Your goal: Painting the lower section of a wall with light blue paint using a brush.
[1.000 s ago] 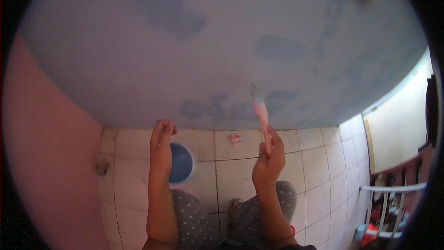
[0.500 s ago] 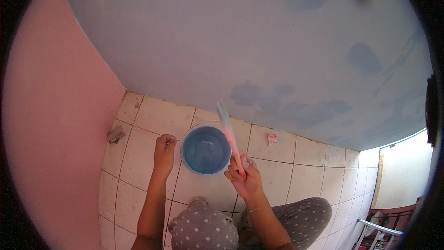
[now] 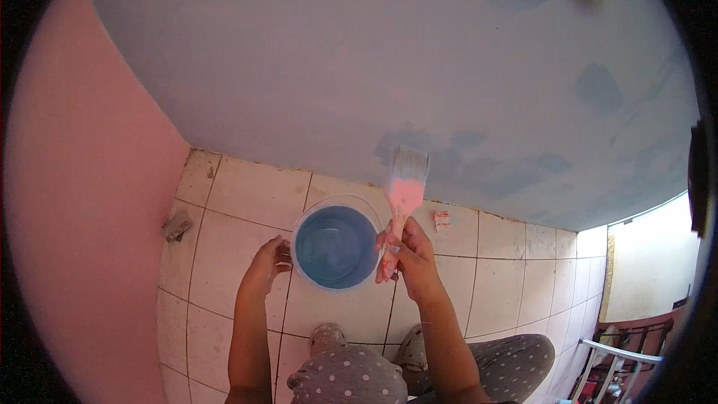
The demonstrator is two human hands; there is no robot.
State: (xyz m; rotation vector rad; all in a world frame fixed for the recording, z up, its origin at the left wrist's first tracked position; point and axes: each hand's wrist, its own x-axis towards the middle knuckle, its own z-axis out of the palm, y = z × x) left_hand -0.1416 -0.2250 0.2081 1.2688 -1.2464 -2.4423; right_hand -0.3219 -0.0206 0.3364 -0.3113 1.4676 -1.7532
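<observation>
A paintbrush (image 3: pixel 407 191) with a wooden handle and a pink-stained ferrule points up toward the wall, its broad flat side showing and its bristles bluish grey. Its handle is gripped in my right hand (image 3: pixel 410 256), just right of a bucket (image 3: pixel 299 273). This pale round bucket, with a thin wire handle, stands on the floor and holds blue paint (image 3: pixel 335 245). At its left rim is my left hand (image 3: pixel 269 263), fingers loosely bent and apart with nothing in them; whether they touch the rim I cannot tell.
Ahead rises a grey-blue wall (image 3: pixel 299 82) with darker patches; a pink wall (image 3: pixel 90 202) meets it on the left. On the floor tiles (image 3: pixel 247 187) lie a grey chunk (image 3: pixel 178 226) and a small pink-and-white scrap (image 3: pixel 442 219). A metal rack (image 3: pixel 621 355) stands at lower right.
The brush has turned from edge-on to flat side showing and shifted right with my right hand. My left hand has come lower and closer to the bucket, its fingers loosening.
</observation>
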